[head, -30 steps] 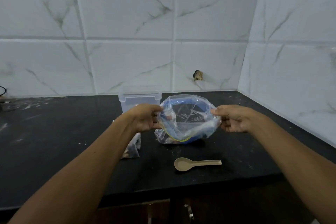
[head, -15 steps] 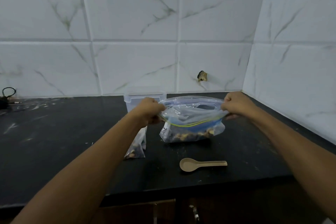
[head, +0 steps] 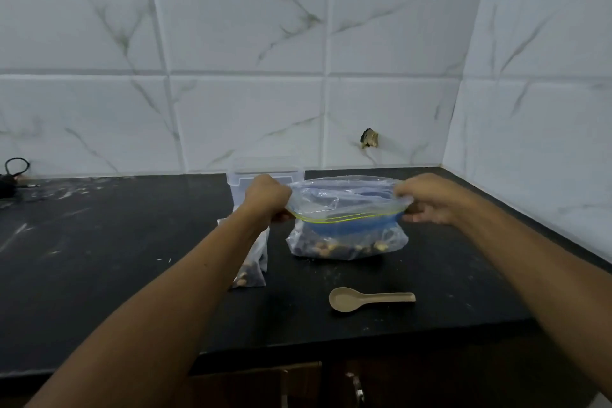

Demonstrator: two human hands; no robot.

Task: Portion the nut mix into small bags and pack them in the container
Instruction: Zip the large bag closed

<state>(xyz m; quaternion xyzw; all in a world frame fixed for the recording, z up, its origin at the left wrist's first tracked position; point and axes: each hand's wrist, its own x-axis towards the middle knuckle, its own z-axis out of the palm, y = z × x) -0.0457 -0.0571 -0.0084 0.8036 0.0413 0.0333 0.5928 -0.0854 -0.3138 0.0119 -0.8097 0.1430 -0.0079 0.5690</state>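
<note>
A large clear zip bag (head: 346,232) of nut mix stands on the black counter (head: 99,258), with a yellow-green zip line across its stretched mouth and nuts at its bottom. My left hand (head: 266,199) grips the bag's left top corner. My right hand (head: 430,200) grips the right top corner. A small clear bag (head: 251,270) with nuts lies on the counter, partly hidden under my left forearm. A clear plastic container (head: 265,175) stands behind my left hand against the wall. A beige spoon (head: 369,299) lies empty in front of the large bag.
White marble-look tiles cover the back wall and the right wall, which meet in a corner. A black cable (head: 13,172) lies at the far left of the counter. The counter's front edge runs above dark cabinet doors (head: 298,384).
The bag's mouth went from gaping toward me to being pulled flat and taut between both hands; the bag now stands upright with its nuts settled at the bottom.
</note>
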